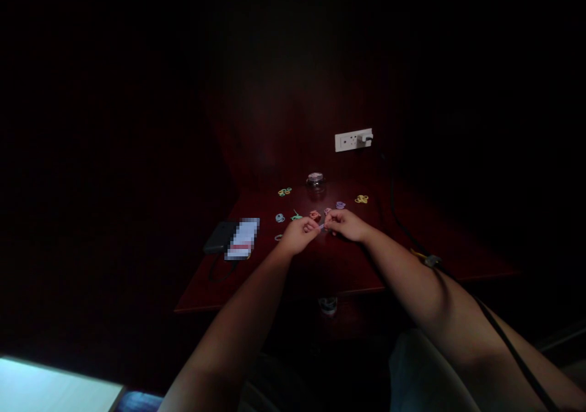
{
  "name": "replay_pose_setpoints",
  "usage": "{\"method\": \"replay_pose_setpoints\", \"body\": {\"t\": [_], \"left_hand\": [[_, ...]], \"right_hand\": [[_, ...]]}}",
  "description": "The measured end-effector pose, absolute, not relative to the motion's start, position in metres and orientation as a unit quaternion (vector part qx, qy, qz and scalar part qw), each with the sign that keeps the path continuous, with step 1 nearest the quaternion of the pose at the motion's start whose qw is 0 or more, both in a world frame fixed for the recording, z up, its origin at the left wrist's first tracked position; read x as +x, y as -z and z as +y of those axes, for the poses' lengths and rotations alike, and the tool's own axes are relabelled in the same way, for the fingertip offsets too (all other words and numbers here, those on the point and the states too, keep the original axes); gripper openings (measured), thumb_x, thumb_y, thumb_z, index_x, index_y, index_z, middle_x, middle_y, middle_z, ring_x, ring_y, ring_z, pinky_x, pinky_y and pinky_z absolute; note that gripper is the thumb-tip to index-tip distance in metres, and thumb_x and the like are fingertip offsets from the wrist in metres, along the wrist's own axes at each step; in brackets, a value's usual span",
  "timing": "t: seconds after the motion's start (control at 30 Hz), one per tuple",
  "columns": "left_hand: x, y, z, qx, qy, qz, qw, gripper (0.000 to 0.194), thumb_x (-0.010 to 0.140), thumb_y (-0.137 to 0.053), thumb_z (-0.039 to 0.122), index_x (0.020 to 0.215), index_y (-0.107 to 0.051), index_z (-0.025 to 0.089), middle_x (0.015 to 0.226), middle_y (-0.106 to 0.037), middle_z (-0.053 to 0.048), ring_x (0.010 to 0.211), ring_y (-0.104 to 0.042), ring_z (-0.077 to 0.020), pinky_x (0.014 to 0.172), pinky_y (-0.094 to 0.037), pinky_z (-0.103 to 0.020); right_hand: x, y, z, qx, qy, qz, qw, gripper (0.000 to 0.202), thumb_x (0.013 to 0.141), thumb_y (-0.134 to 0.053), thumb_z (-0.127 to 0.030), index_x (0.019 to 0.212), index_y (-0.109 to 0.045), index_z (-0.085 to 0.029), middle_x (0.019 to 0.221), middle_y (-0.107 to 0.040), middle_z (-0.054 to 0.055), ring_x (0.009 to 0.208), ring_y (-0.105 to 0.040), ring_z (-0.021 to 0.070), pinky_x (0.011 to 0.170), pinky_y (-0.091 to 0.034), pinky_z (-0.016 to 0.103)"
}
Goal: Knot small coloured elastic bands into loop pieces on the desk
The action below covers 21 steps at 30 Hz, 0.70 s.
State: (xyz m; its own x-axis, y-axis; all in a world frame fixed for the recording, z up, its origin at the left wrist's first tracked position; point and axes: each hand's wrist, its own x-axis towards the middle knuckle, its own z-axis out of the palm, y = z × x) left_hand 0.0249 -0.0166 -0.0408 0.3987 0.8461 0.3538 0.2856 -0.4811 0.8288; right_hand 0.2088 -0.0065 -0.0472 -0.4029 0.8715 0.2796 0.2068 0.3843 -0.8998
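Observation:
Over the dark red table, my left hand and my right hand meet, fingertips pinched on a small pale purple band stretched between them. Just behind the hands lie a red-orange pile of bands and a pink pile. Green bands and blue bands sit to the left. Purple bands and yellow bands are to the right. Farther back are mixed green and orange bands.
A clear lidded jar stands at the back. At the left lie a dark flat object and a blurred-out bright screen. A wall socket holds a plug; a black cable runs past my right arm.

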Motion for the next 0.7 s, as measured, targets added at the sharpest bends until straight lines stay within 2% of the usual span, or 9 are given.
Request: {"method": "replay_pose_setpoints", "body": {"t": [0.3,0.47,0.7], "left_hand": [[0.0235,0.0434,-0.0142,0.77,-0.397,0.352,0.353,0.017,0.07,-0.06,0.029,0.071,-0.059,0.012,0.058,-0.05,0.002,0.053,-0.042,-0.0069,0.052,-0.034,-0.019],[0.0234,0.0434,-0.0143,0.775,-0.392,0.357,0.343,0.017,0.07,-0.059,0.029,0.072,-0.059,0.011,0.059,-0.051,0.002,0.054,-0.043,-0.0073,0.053,-0.035,-0.019],[0.0242,0.0438,-0.0141,0.78,-0.386,0.356,0.339,0.018,0.071,-0.059,0.029,0.074,-0.061,0.011,0.061,-0.054,0.0,0.055,-0.045,-0.0075,0.054,-0.036,-0.019]], "right_hand": [[0.2118,0.0382,-0.0109,-0.384,-0.439,-0.663,0.469,0.023,0.068,-0.061,-0.036,0.066,-0.053,-0.015,0.054,-0.053,-0.003,0.044,-0.044,0.0063,0.045,-0.033,0.02],[0.2128,0.0451,-0.0063,-0.377,-0.445,-0.677,0.449,0.024,0.067,-0.063,-0.037,0.066,-0.054,-0.014,0.063,-0.059,0.0,0.044,-0.046,0.0061,0.044,-0.034,0.02],[0.2117,0.0454,-0.0061,-0.383,-0.454,-0.68,0.43,0.026,0.067,-0.063,-0.038,0.064,-0.054,-0.014,0.063,-0.06,0.0,0.045,-0.046,0.0062,0.045,-0.036,0.02]]}}
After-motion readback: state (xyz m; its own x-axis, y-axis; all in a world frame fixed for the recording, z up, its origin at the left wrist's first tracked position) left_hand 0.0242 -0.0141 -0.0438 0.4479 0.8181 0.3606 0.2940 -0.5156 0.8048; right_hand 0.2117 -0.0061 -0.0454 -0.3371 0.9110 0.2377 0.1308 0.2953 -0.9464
